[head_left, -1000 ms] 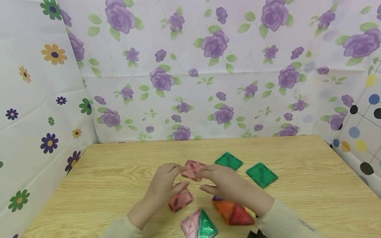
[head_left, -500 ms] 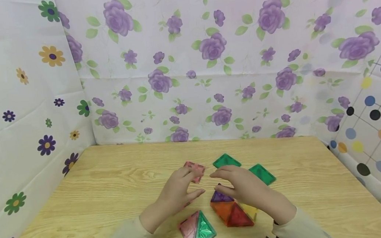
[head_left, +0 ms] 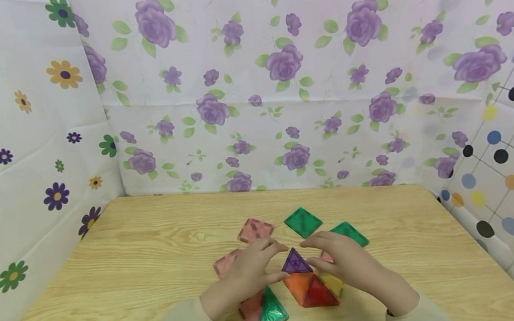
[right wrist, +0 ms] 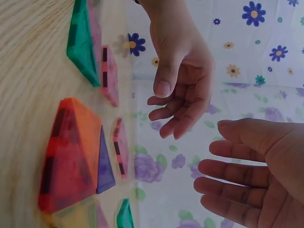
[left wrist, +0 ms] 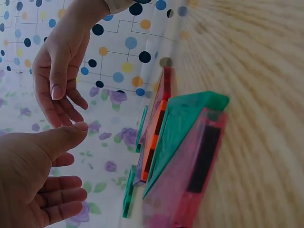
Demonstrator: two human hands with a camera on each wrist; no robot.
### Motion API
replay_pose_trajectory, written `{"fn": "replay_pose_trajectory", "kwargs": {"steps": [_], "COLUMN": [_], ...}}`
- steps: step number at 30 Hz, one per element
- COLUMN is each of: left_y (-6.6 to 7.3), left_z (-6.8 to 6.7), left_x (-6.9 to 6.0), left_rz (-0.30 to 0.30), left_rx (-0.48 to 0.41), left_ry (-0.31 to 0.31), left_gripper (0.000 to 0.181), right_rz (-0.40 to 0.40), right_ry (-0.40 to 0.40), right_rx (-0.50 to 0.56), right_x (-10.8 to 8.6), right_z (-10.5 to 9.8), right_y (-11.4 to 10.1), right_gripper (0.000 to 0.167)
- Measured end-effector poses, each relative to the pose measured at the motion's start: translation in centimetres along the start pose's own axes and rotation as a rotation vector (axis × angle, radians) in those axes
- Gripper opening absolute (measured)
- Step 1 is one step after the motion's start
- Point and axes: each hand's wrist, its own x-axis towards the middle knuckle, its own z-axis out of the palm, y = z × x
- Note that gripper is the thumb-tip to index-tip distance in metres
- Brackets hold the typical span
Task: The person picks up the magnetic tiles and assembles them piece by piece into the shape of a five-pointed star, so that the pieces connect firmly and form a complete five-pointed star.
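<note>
Both hands hover over a group of see-through magnetic tiles and hold nothing. My left hand (head_left: 257,266) is above and left of a purple triangle tile (head_left: 296,262); my right hand (head_left: 345,257) is at its right. Their fingers are loosely bent, and the fingertips face each other across a gap. In the left wrist view the left hand (left wrist: 42,175) is clear of the tiles, and so is the right hand (right wrist: 256,175) in the right wrist view. Below the purple tile lie orange (head_left: 298,284), red (head_left: 321,295) and yellow (head_left: 334,283) tiles, edge to edge.
Nearer the left arm lies a square of pink (head_left: 251,316) and green (head_left: 273,312) triangles. Farther back are pink tiles (head_left: 255,229) and two green tiles (head_left: 303,222). A pink tile is partly hidden by the right hand. Patterned cloth (head_left: 251,81) encloses the wooden table (head_left: 154,232).
Both hands have moved to the right and nearer, from over the pink tiles to either side of the purple triangle. The tiles lie as before; the head view has shifted slightly.
</note>
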Motion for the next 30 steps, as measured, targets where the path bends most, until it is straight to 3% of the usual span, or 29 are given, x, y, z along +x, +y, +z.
{"fn": "replay_pose_trajectory", "kwargs": {"steps": [4, 8, 13, 20, 26, 30], "left_y": [0.3, 0.6, 1.2, 1.6, 1.7, 1.8], "left_z": [0.5, 1.2, 1.8, 2.4, 3.2, 3.8], "left_x": [0.1, 0.2, 0.4, 0.4, 0.2, 0.0], "left_rz": [-0.02, -0.046, -0.056, -0.133, -0.192, -0.197], "left_rx": [-0.03, -0.052, -0.066, -0.086, -0.121, -0.122], "left_ry": [-0.062, -0.121, -0.153, -0.218, -0.275, -0.272], "left_gripper": [0.052, 0.055, 0.06, 0.077, 0.089, 0.09], "right_rz": [0.011, 0.058, 0.098, 0.139, 0.221, 0.272], "right_ry": [0.033, 0.015, 0.016, 0.032, -0.007, -0.029], "right_rx": [-0.029, 0.007, 0.059, 0.061, 0.065, 0.08], "right_x": [-0.7, -1.4, -2.4, -3.1, -3.5, -3.8], "right_z": [0.3, 0.7, 1.8, 2.7, 3.1, 3.7], "right_y": [0.7, 1.9, 3.4, 4.9, 6.4, 7.2], "right_gripper": [0.027, 0.026, 0.023, 0.021, 0.024, 0.028]}}
